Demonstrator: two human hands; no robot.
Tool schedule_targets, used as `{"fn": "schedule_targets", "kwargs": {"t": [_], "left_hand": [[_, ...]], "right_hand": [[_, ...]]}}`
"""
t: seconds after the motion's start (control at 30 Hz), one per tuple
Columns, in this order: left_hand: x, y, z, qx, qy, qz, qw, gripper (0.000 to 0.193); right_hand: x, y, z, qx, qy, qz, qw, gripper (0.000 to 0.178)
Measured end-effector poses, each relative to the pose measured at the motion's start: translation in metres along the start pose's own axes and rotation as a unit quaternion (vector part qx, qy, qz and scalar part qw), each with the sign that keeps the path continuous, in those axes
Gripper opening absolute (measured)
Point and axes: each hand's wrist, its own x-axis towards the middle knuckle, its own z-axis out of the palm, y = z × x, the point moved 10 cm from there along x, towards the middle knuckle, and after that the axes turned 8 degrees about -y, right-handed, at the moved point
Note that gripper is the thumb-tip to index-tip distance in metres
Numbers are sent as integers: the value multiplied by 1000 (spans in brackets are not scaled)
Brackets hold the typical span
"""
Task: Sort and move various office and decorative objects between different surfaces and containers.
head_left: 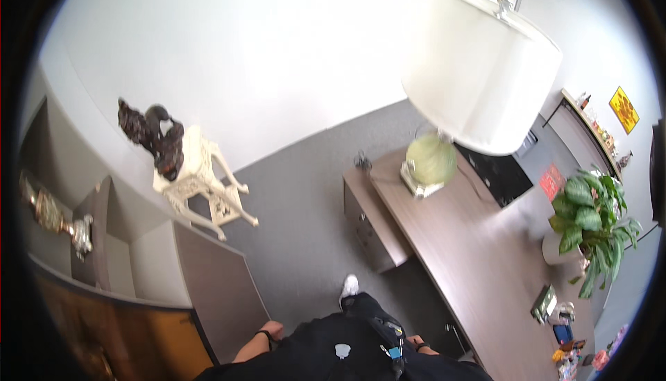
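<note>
Your left hand [273,329] and right hand [416,341] hang apart; I can't tell their grip. The lamp [479,75] stands near the desk's [472,256] far corner, likely for light.

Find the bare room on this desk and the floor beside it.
On the desk, a broad bare patch lies between the lamp, the potted plant and the desk's left edge. The floor is open between the cream stand and the drawer unit. The desk's right side is crowded: plant, green object and small ornaments stand close together.
</note>
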Motion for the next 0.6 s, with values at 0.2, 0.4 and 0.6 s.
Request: {"fn": "schedule_targets", "kwargs": {"t": [0.2,0.4,0.6], "left_hand": [[-6,82,-192,-365,352,-11,862,16],[27,56,-260,-352,492,51,795,16],[87,43,-356,-155,430,-158,875,23]], "right_hand": [[105,-51,-160,-48,-6,-10,999,21],[222,-268,-355,-77,113,-114,984,31],[286,-433,-482,182,55,-150,970,33]]}}
